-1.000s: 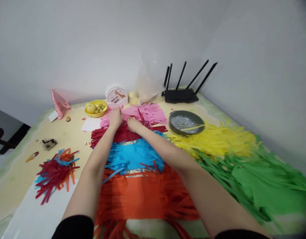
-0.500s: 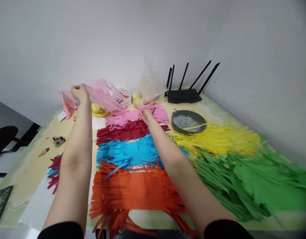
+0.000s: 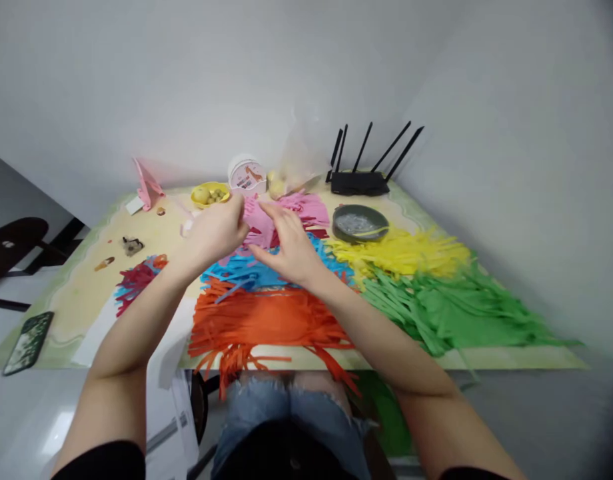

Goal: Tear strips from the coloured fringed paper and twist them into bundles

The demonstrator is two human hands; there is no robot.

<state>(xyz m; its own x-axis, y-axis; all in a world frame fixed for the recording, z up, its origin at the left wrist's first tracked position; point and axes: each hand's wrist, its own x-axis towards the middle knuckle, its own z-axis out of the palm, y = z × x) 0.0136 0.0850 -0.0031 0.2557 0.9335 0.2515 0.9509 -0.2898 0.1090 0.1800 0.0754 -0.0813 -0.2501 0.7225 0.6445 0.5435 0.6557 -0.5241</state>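
Pink fringed paper [image 3: 310, 207] is lying near the back edge of the counter [image 3: 81, 321], its long axis seemingly running sideways, fringes pointing toward the side edges. It is probably handling soft, light and tearable, the uncut middle offering the best hold. The left hand [image 3: 225, 230] is clenching its fingers, perhaps around paper, I cannot tell; the right hand's [image 3: 294, 250] are hanging spread, grasping nothing.

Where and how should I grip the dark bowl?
Probably pinch the left rim of the bowl from above: its raised, round wall gives an edge there, while a yellow strip lies across the right part. Keep it level; it has contents.
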